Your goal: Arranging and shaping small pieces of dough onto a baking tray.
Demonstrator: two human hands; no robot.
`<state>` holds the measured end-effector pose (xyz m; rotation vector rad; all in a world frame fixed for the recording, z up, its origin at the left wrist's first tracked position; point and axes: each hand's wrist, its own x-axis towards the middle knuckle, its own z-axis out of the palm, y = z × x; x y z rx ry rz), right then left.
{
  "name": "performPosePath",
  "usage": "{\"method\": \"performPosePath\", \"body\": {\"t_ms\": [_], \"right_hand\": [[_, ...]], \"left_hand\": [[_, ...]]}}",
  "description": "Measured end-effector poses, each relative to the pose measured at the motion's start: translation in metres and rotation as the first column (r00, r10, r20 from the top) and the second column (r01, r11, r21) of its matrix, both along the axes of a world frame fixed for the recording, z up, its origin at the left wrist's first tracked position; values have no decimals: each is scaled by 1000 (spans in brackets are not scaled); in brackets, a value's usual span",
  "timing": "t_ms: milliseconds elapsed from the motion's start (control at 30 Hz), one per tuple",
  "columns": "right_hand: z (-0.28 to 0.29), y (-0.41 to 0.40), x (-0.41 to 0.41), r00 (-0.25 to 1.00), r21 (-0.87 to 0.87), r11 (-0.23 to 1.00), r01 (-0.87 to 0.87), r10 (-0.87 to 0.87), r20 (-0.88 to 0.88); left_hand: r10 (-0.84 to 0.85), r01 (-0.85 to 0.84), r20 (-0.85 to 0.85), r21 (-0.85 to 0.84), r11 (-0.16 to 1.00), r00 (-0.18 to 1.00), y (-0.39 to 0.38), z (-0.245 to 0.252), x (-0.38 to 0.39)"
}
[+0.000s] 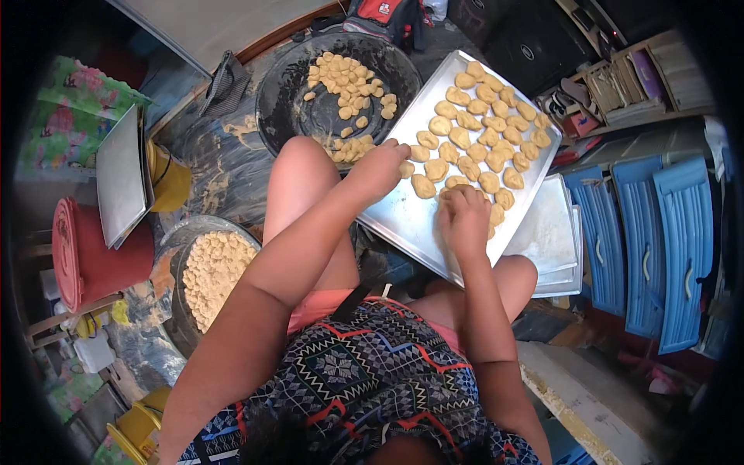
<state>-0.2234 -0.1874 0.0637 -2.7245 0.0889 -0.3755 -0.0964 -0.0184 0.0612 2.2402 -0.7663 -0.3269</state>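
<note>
A metal baking tray (401,218) rests tilted across my lap and right knee, with rows of pale yellow dough pieces (477,152) on its upper and right part. My left hand (381,168) reaches over the tray's left edge, its fingers bent beside a dough piece (407,170). Over the lower end of the rows, my right hand (467,218) has its curled fingertips at another dough piece (457,181). Whether either hand grips its piece is hidden by the fingers. Beyond my left knee, a black basin (273,99) holds more loose dough pieces.
Left of me, another basin (179,308) is full of small floured dough pieces (215,273). A red lidded bucket (110,261), a yellow bucket (174,180) and upright metal trays (123,174) stand beyond. Stacked trays (555,226) lie at right near blue panels with handles (645,244).
</note>
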Motion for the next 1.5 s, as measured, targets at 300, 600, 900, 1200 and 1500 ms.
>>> {"method": "performPosePath", "body": {"t_ms": [300,600,900,1200,1500], "right_hand": [[33,7,47,988,96,984,-153,152,15],[-11,39,317,814,53,884,-465,450,-367],[-249,74,401,191,-12,960,-280,44,-981],[-332,144,286,381,-195,980,-50,-162,-910],[-333,113,365,227,31,834,-551,185,-956]], "left_hand": [[231,-245,-90,-209,947,969,87,73,101],[215,-106,-294,346,932,931,177,-201,233],[336,-163,-360,435,886,870,156,-348,180],[-172,233,-267,216,948,948,129,-360,167],[-200,295,-365,227,928,910,131,-355,177]]}}
